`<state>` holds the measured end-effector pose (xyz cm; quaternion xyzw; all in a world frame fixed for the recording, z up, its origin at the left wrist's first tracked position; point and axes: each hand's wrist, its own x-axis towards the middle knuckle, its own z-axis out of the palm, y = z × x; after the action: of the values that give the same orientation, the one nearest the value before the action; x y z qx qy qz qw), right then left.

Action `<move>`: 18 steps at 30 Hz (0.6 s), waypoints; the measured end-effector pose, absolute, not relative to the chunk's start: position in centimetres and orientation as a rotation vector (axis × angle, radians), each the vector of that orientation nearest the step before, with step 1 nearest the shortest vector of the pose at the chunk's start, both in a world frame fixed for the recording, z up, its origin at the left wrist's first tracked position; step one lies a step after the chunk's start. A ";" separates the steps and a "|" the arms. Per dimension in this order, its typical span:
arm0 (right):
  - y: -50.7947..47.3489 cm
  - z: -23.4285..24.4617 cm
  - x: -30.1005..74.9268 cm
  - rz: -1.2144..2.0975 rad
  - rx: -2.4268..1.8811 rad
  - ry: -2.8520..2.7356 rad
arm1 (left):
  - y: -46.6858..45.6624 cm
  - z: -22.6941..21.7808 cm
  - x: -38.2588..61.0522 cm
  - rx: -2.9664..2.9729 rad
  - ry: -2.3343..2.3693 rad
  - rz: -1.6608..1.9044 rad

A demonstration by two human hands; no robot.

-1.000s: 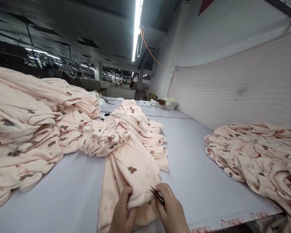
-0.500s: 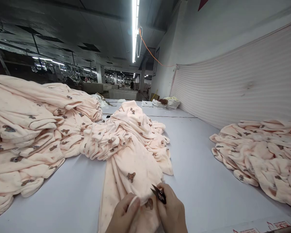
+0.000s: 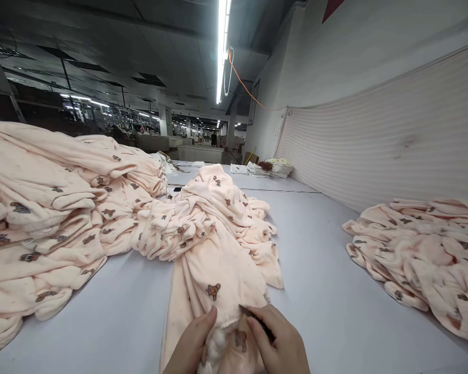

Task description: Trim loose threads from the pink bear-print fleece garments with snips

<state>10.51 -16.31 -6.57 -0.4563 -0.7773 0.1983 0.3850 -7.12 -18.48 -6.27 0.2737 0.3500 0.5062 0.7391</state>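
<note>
A peach fleece garment [image 3: 226, 275] printed with brown bears lies bunched in front of me, one part stretching toward my hands. My left hand [image 3: 191, 343] pinches its near end, where a seam and some white fluffy inside show. In my right hand [image 3: 281, 340] are black thread snips [image 3: 263, 327], their pointed tip angled up and left over the fabric close to the seam. The fingers of my right hand also rest against the cloth. Most of the snips' body is hidden by that hand.
A large heap of the same peach fleece [image 3: 62, 208] covers the left side of the table [image 3: 315, 291]. Another pile [image 3: 421, 254] lies at the right by a striped cloth [image 3: 374, 140] hung along the wall. Small folded stacks [image 3: 281, 169] sit at the far end.
The seam has been turned up, showing more white fluff near my left hand. My right hand has closed further round the snips, which now sit lower in the grip. The view has shifted slightly.
</note>
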 end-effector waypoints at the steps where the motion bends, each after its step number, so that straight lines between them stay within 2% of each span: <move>1: -16.3 -6.4 10.6 0.524 -1.139 -2.027 | -18.4 -6.4 -7.2 0.607 0.756 1.103; 9: -16.6 -6.3 11.1 0.513 -1.119 -2.080 | -18.4 -5.8 -7.5 0.601 0.691 1.050; 13: -16.8 -6.3 10.7 0.241 -1.110 -2.129 | -18.8 -5.5 -6.5 0.540 0.706 1.101; 18: -16.9 -8.1 11.1 0.506 -1.146 -1.943 | -18.1 -5.2 -7.3 0.467 0.683 1.182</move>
<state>11.09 -16.92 -8.13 -0.4537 -0.7692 0.2004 0.4028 -7.33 -18.05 -5.17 0.2137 0.3126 0.5410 0.7510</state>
